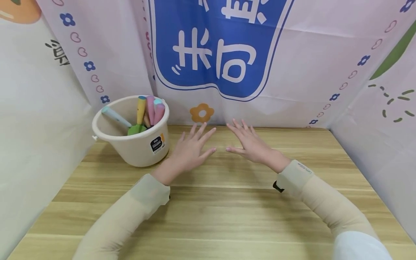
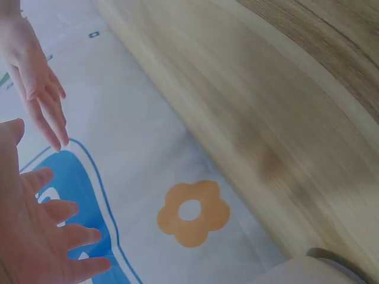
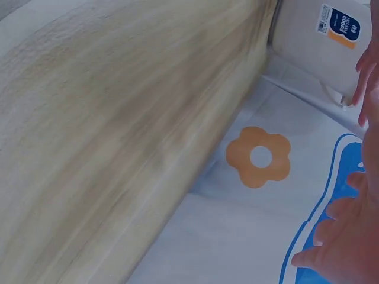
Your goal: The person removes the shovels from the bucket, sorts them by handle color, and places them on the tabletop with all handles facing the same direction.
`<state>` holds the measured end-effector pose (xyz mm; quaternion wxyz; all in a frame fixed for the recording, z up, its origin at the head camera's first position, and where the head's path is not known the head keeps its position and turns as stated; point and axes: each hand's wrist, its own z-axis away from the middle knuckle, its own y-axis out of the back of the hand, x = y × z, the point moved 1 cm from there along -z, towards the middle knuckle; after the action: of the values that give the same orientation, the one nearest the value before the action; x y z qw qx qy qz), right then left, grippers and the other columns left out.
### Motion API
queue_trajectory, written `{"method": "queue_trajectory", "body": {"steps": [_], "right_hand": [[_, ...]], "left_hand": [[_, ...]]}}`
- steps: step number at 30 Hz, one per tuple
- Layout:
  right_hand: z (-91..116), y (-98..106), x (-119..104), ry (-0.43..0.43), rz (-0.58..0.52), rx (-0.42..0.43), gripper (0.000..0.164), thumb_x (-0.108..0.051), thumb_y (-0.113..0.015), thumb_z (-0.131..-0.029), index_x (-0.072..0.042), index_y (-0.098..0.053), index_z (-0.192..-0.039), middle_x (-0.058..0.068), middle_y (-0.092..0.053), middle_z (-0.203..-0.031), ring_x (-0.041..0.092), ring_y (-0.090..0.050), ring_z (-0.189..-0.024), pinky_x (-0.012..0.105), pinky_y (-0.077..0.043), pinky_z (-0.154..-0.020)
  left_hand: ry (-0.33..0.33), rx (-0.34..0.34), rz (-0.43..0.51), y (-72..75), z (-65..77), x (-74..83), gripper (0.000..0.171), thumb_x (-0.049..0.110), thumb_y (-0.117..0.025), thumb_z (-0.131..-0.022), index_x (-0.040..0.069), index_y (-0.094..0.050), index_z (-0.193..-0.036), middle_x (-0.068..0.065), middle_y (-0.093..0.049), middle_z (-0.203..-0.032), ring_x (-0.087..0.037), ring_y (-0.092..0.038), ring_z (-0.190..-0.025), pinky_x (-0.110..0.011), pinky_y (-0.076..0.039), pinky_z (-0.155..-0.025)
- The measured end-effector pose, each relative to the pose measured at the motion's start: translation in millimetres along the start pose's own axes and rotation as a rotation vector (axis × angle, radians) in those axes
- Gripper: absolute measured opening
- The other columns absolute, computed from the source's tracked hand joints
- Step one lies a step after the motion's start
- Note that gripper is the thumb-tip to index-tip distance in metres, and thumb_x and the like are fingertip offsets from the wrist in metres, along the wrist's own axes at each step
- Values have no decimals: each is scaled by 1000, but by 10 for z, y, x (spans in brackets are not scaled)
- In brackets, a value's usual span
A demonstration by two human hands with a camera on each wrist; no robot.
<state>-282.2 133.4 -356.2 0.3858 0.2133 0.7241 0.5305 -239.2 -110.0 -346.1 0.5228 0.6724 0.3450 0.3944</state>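
Both hands are held over the far half of the wooden table (image 1: 208, 216), palms down with the fingers spread. My left hand (image 1: 190, 150) is just right of a cream bucket (image 1: 136, 151), and nothing is in it. My right hand (image 1: 251, 144) lies a short way to its right, also holding nothing, thumb pointing toward the other thumb. Inside the bucket stand several tools with coloured handles: a light blue handle (image 1: 115, 116), a yellow handle (image 1: 141, 110) and a pink handle (image 1: 150, 108) among them, plus a green piece (image 1: 137, 129). Their lower ends are hidden by the bucket wall.
A printed cloth (image 1: 302, 72) with a blue sign and an orange flower (image 1: 202, 113) hangs along the table's back edge. More white cloth (image 1: 32, 126) closes off the left side, and another cloth panel (image 1: 386, 137) the right. The bucket occupies the back left corner.
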Motion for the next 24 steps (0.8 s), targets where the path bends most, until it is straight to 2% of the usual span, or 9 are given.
{"method": "queue_trajectory", "body": {"steps": [6, 10, 18, 24], "right_hand": [[17, 54, -52, 25, -10, -1, 85, -50, -60, -102, -11, -19, -165, 18, -2, -170, 44, 6, -153, 65, -2, -121], [10, 88, -145, 41, -48, -10, 83, -47, -60, -103, -11, -18, -165, 16, -1, -170, 42, 7, -154, 62, 0, -122], [-35, 85, -347, 82, -88, -5, 81, -45, -61, -103, -12, -21, -165, 13, -4, -171, 37, 5, -155, 58, -3, -124], [-114, 91, -472, 140, -133, 31, 76, -42, -62, -103, -14, -25, -164, 10, -11, -171, 36, 0, -156, 57, -7, -124]], "left_hand": [[-51, 69, 80, 114, 140, 20, 70, 51, -51, -105, 25, -25, -165, -11, -20, -169, -45, -26, -150, -66, -30, -115], [-94, 139, 123, 207, 223, 32, 68, 46, -55, -105, 22, -29, -164, -12, -28, -167, -44, -32, -147, -64, -36, -113], [-189, 381, 224, 415, 394, -45, 62, 27, -66, -101, 10, -44, -156, -14, -47, -156, -36, -49, -138, -53, -46, -109], [-217, 522, 233, 546, 464, -194, 56, 16, -70, -97, 3, -51, -149, -17, -57, -146, -36, -59, -128, -50, -49, -106]]}}
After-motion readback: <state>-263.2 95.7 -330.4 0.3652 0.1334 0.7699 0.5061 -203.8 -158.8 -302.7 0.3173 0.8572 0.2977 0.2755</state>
